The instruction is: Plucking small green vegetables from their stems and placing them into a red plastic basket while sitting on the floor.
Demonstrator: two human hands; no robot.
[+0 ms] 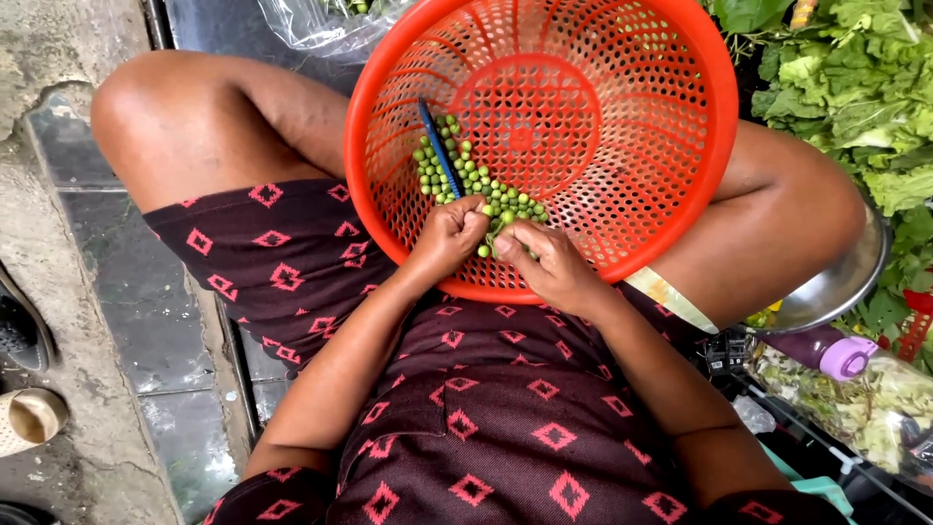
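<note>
A round orange perforated basket rests tilted on my lap. A heap of small green round berries lies at its lower left side, and a dark blue stick-like tool lies across them. My left hand is closed at the basket's near rim, fingertips pinching a green berry. Beside it my right hand is also curled over the rim, fingers closed on green berries. The two hands almost touch. What exactly sits between the fingers is partly hidden.
Leafy green vegetables pile at the right. A steel bowl sits by my right knee. A clear bottle with a purple cap lies lower right. A plastic bag lies beyond the basket. Sandals rest on wet dark tiles at left.
</note>
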